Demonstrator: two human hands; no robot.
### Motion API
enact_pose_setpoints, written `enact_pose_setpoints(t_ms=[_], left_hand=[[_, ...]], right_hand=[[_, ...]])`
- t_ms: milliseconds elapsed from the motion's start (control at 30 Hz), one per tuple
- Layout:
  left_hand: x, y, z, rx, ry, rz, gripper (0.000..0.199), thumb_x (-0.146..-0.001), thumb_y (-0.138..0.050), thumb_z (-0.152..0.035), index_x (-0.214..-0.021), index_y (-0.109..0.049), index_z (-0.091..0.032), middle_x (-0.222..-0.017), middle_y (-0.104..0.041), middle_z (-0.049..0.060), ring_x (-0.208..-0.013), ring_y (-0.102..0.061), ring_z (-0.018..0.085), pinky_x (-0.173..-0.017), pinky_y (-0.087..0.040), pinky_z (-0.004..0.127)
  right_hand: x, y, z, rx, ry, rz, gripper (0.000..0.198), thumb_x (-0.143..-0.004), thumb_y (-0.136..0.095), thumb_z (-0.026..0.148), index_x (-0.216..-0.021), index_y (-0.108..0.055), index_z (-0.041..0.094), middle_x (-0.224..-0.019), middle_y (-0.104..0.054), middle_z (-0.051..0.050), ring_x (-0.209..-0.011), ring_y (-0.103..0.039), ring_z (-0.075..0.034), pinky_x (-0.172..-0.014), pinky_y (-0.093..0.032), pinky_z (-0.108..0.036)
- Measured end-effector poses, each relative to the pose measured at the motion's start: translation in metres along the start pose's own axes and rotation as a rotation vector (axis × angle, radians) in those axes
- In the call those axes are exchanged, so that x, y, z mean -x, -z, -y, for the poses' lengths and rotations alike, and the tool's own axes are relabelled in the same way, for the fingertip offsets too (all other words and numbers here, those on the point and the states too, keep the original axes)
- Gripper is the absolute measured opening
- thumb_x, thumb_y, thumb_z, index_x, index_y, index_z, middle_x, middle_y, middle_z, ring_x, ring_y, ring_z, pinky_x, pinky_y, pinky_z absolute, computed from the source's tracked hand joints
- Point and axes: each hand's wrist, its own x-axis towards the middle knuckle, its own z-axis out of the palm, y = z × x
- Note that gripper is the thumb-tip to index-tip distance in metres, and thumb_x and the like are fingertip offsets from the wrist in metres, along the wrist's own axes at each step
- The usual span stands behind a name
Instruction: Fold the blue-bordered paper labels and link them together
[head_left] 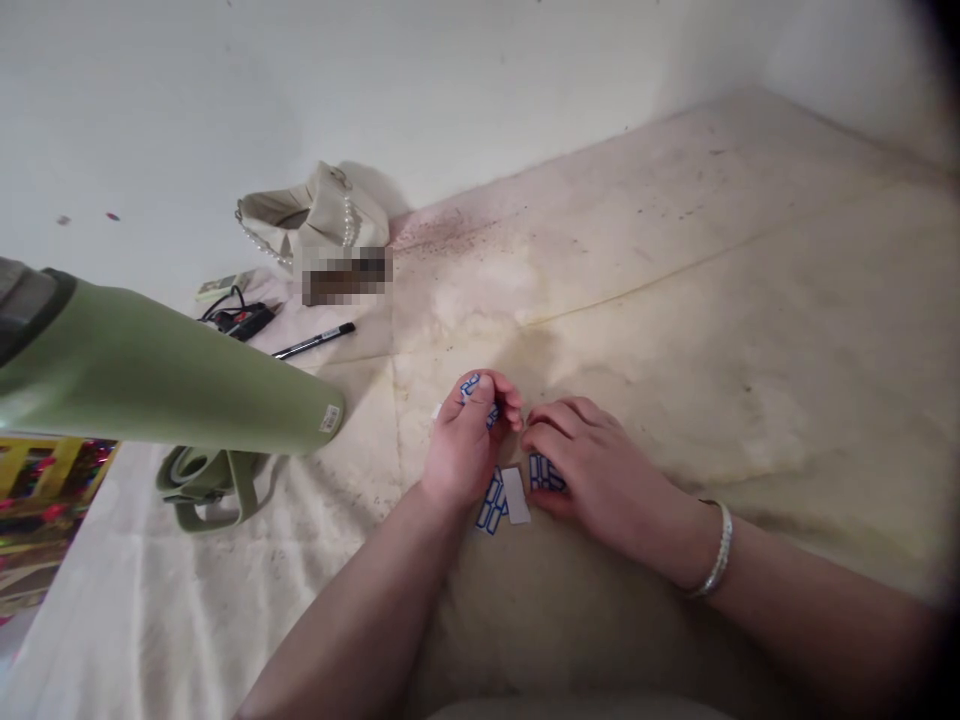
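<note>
Labels (469,386) sit pinched in the left hand (469,440), while the right hand (592,455) curls over another blue-edged sheet (544,472), grip unclear.

a: those printed slips (491,505), paper?
b: looks it: thin, flat and matt, and the blank slip (517,497) is plain, dull paper too.
a: and the pale cloth (300,600)?
b: matt fabric, creased and blotchy, rucked into soft folds.
a: the green bottle (172,360) seems smooth.
b: yes, an even, satiny coat; whether metal or plastic lies beneath, i can't tell. the looped green lid (232,505) looks like matt plastic.
a: the pen (315,341)?
b: smooth plastic, slightly glossy.
a: the cream bag (322,205)?
b: soft, matt and gathered, with shiny, pearl-like beads (349,220). the bracelet (724,550) glints, its surface finely textured.
</note>
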Motion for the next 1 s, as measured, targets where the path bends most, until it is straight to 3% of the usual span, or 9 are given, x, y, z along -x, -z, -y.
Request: enact_pose_setpoints(t_ms=[133, 267, 400, 467, 700, 867, 1000], left_hand=[[-0.001, 0.000, -0.002, 0.081, 0.064, 0.060, 0.017, -0.088, -0.051, -0.030, -0.081, -0.056, -0.016, -0.058, -0.041, -0.004, -0.051, -0.036, 0.006, -0.049, -0.030, 0.019], [-0.002, 0.003, -0.007, 0.244, 0.200, 0.148, 0.023, -0.087, -0.051, -0.038, -0.079, -0.055, -0.016, -0.053, -0.028, -0.006, -0.047, -0.027, 0.006, -0.045, -0.022, 0.018], [-0.001, 0.006, -0.011, 0.443, 0.359, 0.233, 0.048, -0.086, -0.038, -0.059, -0.087, -0.058, -0.015, -0.058, -0.033, -0.003, -0.052, -0.033, 0.009, -0.049, -0.028, 0.021], [0.000, 0.007, -0.013, 0.495, 0.401, 0.236, 0.053, -0.084, -0.035, -0.060, -0.091, -0.059, -0.013, -0.064, -0.040, 0.000, -0.058, -0.039, 0.011, -0.053, -0.033, 0.023], [-0.003, 0.008, -0.010, 0.503, 0.418, 0.209, 0.028, -0.086, -0.044, -0.035, -0.096, -0.059, -0.013, -0.082, -0.054, 0.005, -0.067, -0.048, 0.012, -0.060, -0.040, 0.024], [-0.002, 0.008, -0.007, 0.466, 0.401, 0.171, 0.012, -0.085, -0.050, -0.026, -0.089, -0.057, -0.016, -0.078, -0.052, 0.002, -0.066, -0.048, 0.010, -0.060, -0.041, 0.022], [-0.002, 0.007, -0.006, 0.486, 0.390, 0.170, 0.012, -0.087, -0.050, -0.026, -0.085, -0.056, -0.016, -0.068, -0.046, -0.001, -0.057, -0.041, 0.007, -0.055, -0.037, 0.020]], right_hand=[[0.000, 0.001, 0.000, -0.009, -0.009, 0.005, 0.027, -0.065, -0.077, 0.028, -0.079, -0.057, 0.018, -0.102, -0.057, -0.006, -0.098, -0.046, -0.025, -0.086, -0.043, -0.041], [0.000, 0.000, 0.000, -0.046, -0.021, -0.007, 0.016, -0.071, -0.072, 0.023, -0.073, -0.056, 0.018, -0.102, -0.057, -0.006, -0.098, -0.046, -0.024, -0.087, -0.043, -0.041], [0.000, 0.001, -0.003, -0.056, 0.004, 0.019, 0.021, -0.068, -0.074, 0.026, -0.081, -0.060, 0.018, -0.102, -0.057, -0.007, -0.099, -0.046, -0.025, -0.088, -0.043, -0.042], [0.000, 0.003, -0.004, -0.046, 0.038, 0.039, 0.029, -0.065, -0.076, 0.025, -0.088, -0.061, 0.017, -0.103, -0.057, -0.008, -0.100, -0.046, -0.025, -0.090, -0.043, -0.042], [0.000, 0.005, -0.005, -0.025, 0.067, 0.037, 0.024, -0.065, -0.074, 0.019, -0.085, -0.061, 0.016, -0.103, -0.058, -0.008, -0.099, -0.047, -0.026, -0.088, -0.045, -0.043], [-0.002, 0.002, -0.005, -0.043, 0.052, 0.022, 0.016, -0.067, -0.071, 0.018, -0.078, -0.060, 0.017, -0.100, -0.059, -0.008, -0.098, -0.047, -0.026, -0.086, -0.045, -0.044], [-0.002, -0.001, -0.003, -0.079, 0.036, 0.018, 0.006, -0.072, -0.066, 0.016, -0.073, -0.060, 0.017, -0.100, -0.059, -0.008, -0.097, -0.046, -0.025, -0.085, -0.044, -0.043]])
